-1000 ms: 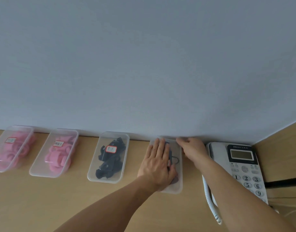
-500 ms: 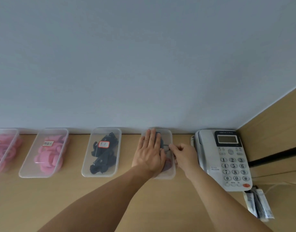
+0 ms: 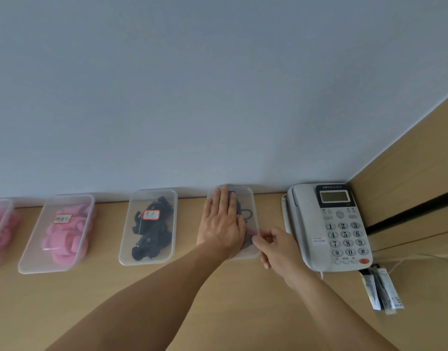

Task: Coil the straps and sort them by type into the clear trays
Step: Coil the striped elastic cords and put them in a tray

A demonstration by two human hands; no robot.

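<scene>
The left hand (image 3: 221, 224) lies flat on the rightmost clear tray (image 3: 253, 198), its 4 fingers straight, close together and pointing at the wall. It grips nothing and only presses down from above. The dark straps (image 3: 239, 211) sit directly beneath those fingers and peek out just past their right edge, inside the tray. The right hand (image 3: 276, 247) is curled, with thumb and forefinger meeting at the tray's right rim near its near corner. This looks like a pinch on the rim, though a strap end caught there instead cannot be ruled out. The tray's long axis runs from the person toward the wall, in line with the left fingers and crosswise to the right fingertips, which come in from the tray's right side. The left hand is the nearer one, already covering the contents, so settling the straps probably depends on that palm holding them down while the right fingers work the edge. Left of the left fingers stand a black-strap tray (image 3: 149, 226) and a pink-strap tray (image 3: 58, 231), and a telephone (image 3: 331, 224) sits just right of the right hand.
</scene>
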